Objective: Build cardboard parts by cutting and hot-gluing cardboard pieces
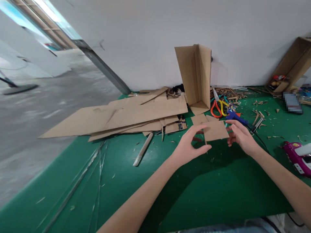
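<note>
A small square piece of cardboard [215,130] is held above the green table between my two hands. My left hand [188,145] grips its left edge, thumb below and fingers behind. At the right edge, my right hand [240,134] has its bent fingers against the cardboard; some fingertips are hidden. Just behind my right hand lies a blue glue gun [234,117]. Scissors with red and yellow handles [217,108] rest beyond the piece, beside a tall folded cardboard form [196,77] that stands upright against the wall.
Flat cardboard sheets [136,113] are stacked at left, with a narrow strip [143,149] in front. Cardboard scraps [233,94] lie along the wall. At right are a phone [293,103], a magenta device [297,158] and a cardboard box [291,61]. The green table [116,194] ends at the left.
</note>
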A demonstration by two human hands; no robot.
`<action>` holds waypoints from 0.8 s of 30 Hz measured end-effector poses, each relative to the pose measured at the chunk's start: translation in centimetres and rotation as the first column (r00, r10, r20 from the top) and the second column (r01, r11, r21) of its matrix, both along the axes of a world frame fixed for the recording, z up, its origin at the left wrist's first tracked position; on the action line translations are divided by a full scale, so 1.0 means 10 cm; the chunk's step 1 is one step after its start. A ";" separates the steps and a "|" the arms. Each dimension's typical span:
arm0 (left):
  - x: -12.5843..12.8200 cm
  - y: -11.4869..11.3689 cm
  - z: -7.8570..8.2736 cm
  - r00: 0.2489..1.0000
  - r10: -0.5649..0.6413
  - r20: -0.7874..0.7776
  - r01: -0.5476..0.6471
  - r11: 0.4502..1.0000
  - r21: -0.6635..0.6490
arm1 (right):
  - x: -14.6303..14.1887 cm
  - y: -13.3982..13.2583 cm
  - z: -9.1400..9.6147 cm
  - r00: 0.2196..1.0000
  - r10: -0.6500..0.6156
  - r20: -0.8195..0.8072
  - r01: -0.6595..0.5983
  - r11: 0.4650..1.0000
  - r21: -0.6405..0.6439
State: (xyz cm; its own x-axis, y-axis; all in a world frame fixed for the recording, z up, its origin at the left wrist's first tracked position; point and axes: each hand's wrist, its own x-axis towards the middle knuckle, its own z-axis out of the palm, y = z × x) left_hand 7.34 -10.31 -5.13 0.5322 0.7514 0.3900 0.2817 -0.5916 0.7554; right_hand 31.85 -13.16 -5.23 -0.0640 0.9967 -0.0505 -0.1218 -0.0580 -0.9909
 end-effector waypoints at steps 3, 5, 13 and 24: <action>0.00 0.03 0.01 0.986 -0.009 0.164 0.046 0.973 -0.228 | 0.01 0.00 0.00 0.994 -0.059 0.091 0.051 0.994 0.096; 0.00 0.05 0.01 0.970 0.006 0.242 0.083 0.930 -0.357 | 0.00 -0.01 -0.02 0.981 -0.100 0.167 0.067 0.980 0.189; 0.01 0.03 0.04 0.832 0.168 0.528 0.310 0.649 -0.695 | 0.12 0.00 0.00 0.717 -0.356 0.599 0.043 0.880 0.473; -0.01 0.04 0.08 0.754 0.216 0.620 0.455 0.509 -0.731 | 0.56 0.19 -0.13 -0.267 -0.373 0.889 -0.101 0.928 0.360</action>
